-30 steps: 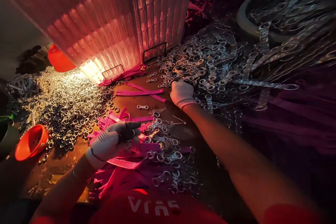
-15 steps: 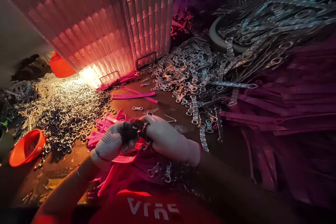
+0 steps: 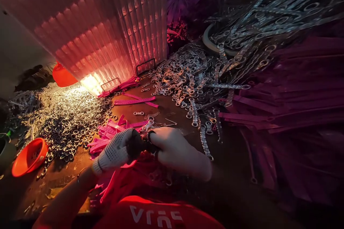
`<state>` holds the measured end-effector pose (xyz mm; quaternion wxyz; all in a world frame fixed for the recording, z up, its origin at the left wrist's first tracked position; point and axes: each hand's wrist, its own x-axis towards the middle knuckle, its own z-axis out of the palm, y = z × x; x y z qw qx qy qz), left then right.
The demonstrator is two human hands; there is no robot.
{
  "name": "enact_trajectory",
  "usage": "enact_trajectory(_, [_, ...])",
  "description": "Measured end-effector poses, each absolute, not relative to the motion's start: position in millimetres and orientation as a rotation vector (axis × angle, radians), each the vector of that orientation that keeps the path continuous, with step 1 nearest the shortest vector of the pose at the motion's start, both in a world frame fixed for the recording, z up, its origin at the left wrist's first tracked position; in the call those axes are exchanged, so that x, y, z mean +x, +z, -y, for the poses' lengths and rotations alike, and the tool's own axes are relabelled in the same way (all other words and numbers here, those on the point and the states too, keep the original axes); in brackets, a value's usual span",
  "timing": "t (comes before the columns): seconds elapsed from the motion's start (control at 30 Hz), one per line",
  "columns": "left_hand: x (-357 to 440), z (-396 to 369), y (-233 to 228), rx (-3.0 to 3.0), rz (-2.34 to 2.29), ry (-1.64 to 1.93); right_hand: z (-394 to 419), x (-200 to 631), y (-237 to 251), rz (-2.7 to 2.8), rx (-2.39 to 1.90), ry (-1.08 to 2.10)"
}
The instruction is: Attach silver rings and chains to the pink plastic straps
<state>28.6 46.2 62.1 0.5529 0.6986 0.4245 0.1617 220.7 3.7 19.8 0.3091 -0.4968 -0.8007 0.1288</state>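
Observation:
My left hand (image 3: pixel 115 150), in a pale dotted glove with dark fingertips, is closed near the middle of the view. My right hand (image 3: pixel 173 145), also in a pale glove, is closed against it with its fingers curled inward. The fingertips of both meet in shadow, and whatever is between them is too dark to make out. Just beyond the fingers shows a silver ringed metal strip (image 3: pixel 148 124). Under and beside my left hand lies a heap of pink strips (image 3: pixel 107 134).
A bright heap of metal rings (image 3: pixel 72 125) is at left, beside an orange bowl (image 3: pixel 30 157) and an orange lamp shade (image 3: pixel 63 75). A ribbed translucent panel (image 3: pixel 88 35) stands behind. Ringed metal strips (image 3: pixel 185 78) and purple strips (image 3: pixel 290 103) pile up at right.
Both hands have drawn closer together, and their fingertips now meet. My right hand has turned slightly, uncovering more of the silver strip beyond it. The view has shifted a little.

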Motion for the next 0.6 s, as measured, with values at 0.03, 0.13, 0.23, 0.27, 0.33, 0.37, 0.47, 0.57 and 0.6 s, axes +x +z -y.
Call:
enact_trajectory(0.03, [30.9, -47.1, 63.3, 1.728, -1.002, 0.369, -3.6, 222.5, 19.8, 2.091, -1.258, 0.397])
enact_trajectory(0.13, [39.7, -51.8, 61.4, 1.685, -1.025, 0.376, -5.6, 222.9, 14.5, 1.963, -1.166, 0.396])
enact_trajectory(0.23, [52.7, -65.6, 55.1, 1.392, -1.049, 0.423, -11.8, 220.0, 1.8, 1.758, -1.224, 0.26])
enact_trajectory(0.27, [58.9, -74.5, 52.7, 1.341, -1.049, 0.421, -15.2, 220.1, -3.4, 1.684, -1.256, 0.293])
enact_trajectory(0.33, [75.4, -100.8, 46.2, 1.406, -1.044, 0.337, -23.4, 224.2, -14.3, 1.535, -1.348, 0.437])
enact_trajectory(0.37, [85.8, -118.3, 41.6, 1.54, -1.054, 0.28, -27.9, 228.3, -19.8, 1.459, -1.41, 0.485])
enact_trajectory(0.47, [122.7, -181.0, 19.9, 2.197, -1.121, 0.166, -39.5, 245.6, -35.5, 1.274, -1.601, 0.404])
enact_trajectory(0.57, [156.9, -236.4, -11.2, 2.378, -1.168, 0.191, -46.2, 260.5, -48.3, 1.183, -1.615, 0.374])
enact_trajectory(0.6, [165.3, -249.1, -21.9, 2.408, -1.182, 0.176, -47.6, 263.6, -51.4, 1.162, -1.59, 0.414])
